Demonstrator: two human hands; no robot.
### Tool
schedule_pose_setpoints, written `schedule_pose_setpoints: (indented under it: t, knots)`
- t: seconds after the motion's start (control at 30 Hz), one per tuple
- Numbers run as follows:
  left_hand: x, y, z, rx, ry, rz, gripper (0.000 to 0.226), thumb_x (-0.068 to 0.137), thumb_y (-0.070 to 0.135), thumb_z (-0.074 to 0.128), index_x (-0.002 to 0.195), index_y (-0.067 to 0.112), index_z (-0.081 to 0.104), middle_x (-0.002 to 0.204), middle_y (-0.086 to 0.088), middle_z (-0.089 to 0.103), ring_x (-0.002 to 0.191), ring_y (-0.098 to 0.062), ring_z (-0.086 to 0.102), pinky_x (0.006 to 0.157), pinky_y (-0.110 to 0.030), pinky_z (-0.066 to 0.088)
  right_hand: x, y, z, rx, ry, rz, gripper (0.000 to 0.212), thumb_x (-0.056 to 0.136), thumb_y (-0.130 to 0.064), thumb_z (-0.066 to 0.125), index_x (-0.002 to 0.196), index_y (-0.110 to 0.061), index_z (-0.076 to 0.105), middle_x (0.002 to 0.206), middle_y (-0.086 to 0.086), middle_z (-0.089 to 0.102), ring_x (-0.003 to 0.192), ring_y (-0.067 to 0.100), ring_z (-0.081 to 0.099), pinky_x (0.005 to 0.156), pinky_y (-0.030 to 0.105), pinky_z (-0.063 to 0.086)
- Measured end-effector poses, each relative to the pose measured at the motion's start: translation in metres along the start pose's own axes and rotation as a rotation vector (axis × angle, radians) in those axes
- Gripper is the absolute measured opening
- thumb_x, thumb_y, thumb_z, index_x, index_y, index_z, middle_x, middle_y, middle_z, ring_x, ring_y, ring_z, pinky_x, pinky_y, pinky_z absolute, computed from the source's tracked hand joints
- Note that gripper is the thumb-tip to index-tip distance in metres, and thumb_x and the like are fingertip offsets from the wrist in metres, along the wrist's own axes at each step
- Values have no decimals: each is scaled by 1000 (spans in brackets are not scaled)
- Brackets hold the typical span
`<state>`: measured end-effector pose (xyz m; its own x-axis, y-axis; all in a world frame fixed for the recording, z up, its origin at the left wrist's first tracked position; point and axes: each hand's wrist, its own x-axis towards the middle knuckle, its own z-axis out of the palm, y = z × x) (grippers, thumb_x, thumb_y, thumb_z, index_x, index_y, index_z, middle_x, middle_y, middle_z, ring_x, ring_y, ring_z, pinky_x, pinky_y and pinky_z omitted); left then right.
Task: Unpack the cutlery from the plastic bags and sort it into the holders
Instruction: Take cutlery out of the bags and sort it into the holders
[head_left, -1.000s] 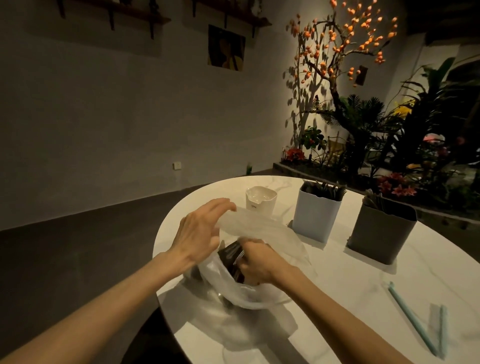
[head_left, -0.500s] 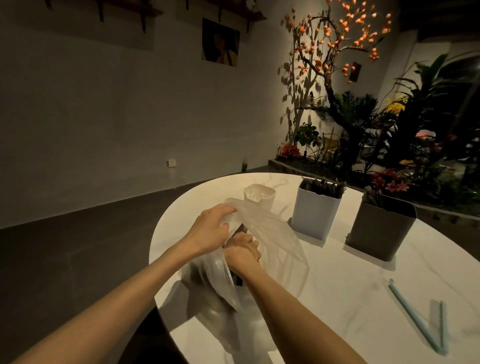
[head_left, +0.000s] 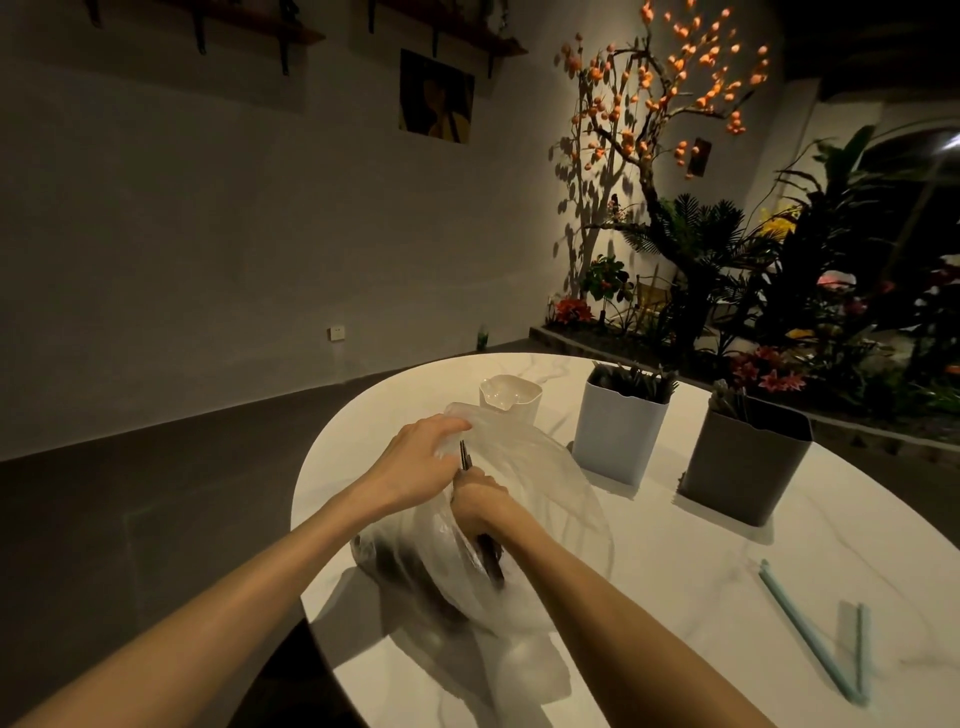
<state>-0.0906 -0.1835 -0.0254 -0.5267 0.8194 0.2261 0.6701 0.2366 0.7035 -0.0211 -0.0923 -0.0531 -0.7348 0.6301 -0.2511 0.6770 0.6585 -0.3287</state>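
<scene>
No legible text anywhere

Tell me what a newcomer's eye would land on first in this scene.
First, the two hands at the centre: the left hand holds open a clear plastic bag on the white table, while the right hand grips dark cutlery inside it. Behind the bag three holders stand in a row: cream holder, white holder, grey holder. Beyond them, in the room's far corner, a lit tree with orange fruit glows.

left hand (head_left: 415, 462) gripping bag (head_left: 524, 483) — right hand (head_left: 480, 501) inside
</scene>
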Motion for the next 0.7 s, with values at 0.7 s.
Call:
schedule_pose_setpoints:
  t: [0.7]
  knots:
    - [13,42,26,-153,24,-15,37,101,14,53,135,23,64,142,1,59,130,-21,52,109,-40,44,-53,63,-55,319,-62,-133,14,97,1,46,95,-12,50,79,8,53,64,17,50,62,29,49]
